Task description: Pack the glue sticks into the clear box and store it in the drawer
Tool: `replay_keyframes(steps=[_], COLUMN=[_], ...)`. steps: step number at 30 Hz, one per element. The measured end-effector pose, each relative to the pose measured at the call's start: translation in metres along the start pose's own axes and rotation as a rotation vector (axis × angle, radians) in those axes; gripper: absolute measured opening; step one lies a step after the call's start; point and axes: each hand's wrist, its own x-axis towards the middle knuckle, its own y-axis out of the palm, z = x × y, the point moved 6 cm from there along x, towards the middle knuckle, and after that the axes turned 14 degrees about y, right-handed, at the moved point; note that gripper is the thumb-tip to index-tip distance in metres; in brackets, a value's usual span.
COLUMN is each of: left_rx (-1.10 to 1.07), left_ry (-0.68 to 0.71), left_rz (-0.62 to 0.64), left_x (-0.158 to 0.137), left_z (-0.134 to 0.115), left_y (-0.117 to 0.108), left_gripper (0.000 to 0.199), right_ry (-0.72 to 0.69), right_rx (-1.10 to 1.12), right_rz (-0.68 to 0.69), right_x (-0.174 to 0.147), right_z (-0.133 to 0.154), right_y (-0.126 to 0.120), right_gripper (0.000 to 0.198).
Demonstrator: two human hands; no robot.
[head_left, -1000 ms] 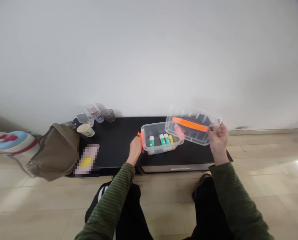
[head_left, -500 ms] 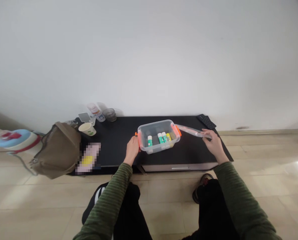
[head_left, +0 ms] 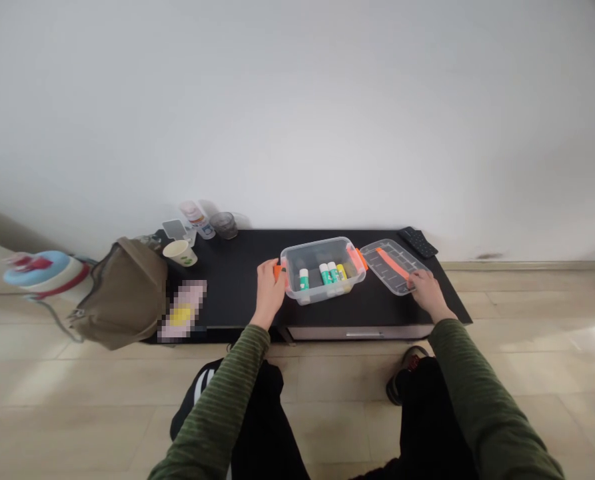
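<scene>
A clear plastic box point(head_left: 302, 259) with orange latches stands uncovered on the black cabinet top. Several glue sticks are inside: green ones point(head_left: 324, 275) with white caps and a yellow one point(head_left: 342, 273) at the right. My left hand point(head_left: 270, 290) is closed on the box's left end, at its orange latch point(head_left: 277, 271). To the right, the clear lid point(head_left: 388, 263) with an orange strip lies nearly flat beside the box. My right hand point(head_left: 426, 291) pinches the lid's near right edge; whether the lid rests on the cabinet I cannot tell.
Behind the lid lies a black remote-like pad point(head_left: 418, 242). On the left stand a paper cup point(head_left: 180, 254), a spray bottle point(head_left: 200, 221), a dark glass point(head_left: 224, 225), a brown bag point(head_left: 122, 290) and a large blue-lidded bottle point(head_left: 50, 273). The wall runs along the cabinet's back.
My right hand has tilted the lid from nearly edge-on to almost flat, its face now showing. My left hand has shifted slightly up at the box's end. The view has moved a little.
</scene>
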Motion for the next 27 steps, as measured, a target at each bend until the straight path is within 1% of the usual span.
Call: replay_keyframes(steps=[2,6,8,10,12,14,17,19,21,23,27], left_rx=[0.004,0.014,0.024,0.054,0.105,0.162,0.217,0.233,0.252,0.274,0.291], left_ry=[0.029,0.037,0.052,0.083,0.142,0.258,0.497,0.594,0.617,0.608,0.580], left_rz=[0.016,0.020,0.015,0.007,0.006,0.040,0.185,0.277,0.315,0.314,0.290], left_x=[-0.001,-0.001,-0.001,-0.001,-0.002,-0.005,-0.014,-0.021,-0.024,-0.023,-0.016], left_z=[-0.003,-0.003,-0.003,-0.005,-0.013,-0.026,-0.052,-0.062,-0.066,-0.065,-0.062], left_y=[0.002,0.003,0.003,0.002,0.000,0.001,0.014,0.023,0.030,0.034,0.036], left_gripper=[0.034,0.037,0.038,0.039,0.040,0.039,0.024,0.016,0.020,0.024,0.025], right_ry=[0.005,0.033,0.043,0.031,-0.012,-0.078,-0.189,-0.248,-0.293,-0.319,-0.326], right_rx=[-0.020,-0.019,0.004,0.057,0.141,0.242,0.389,0.451,0.485,0.498,0.460], right_rz=[0.025,0.092,0.107,0.089,0.066,0.074,0.152,0.201,0.222,0.223,0.227], right_x=[0.000,0.004,0.006,0.008,0.007,0.002,-0.013,-0.023,-0.031,-0.035,-0.038], right_z=[-0.003,-0.007,-0.004,0.006,0.024,0.048,0.089,0.114,0.135,0.151,0.167], right_y=[0.007,0.019,0.019,0.014,0.005,-0.005,-0.018,-0.024,-0.028,-0.029,-0.029], right_gripper=[0.027,0.037,0.040,0.041,0.040,0.037,0.030,0.027,0.026,0.028,0.033])
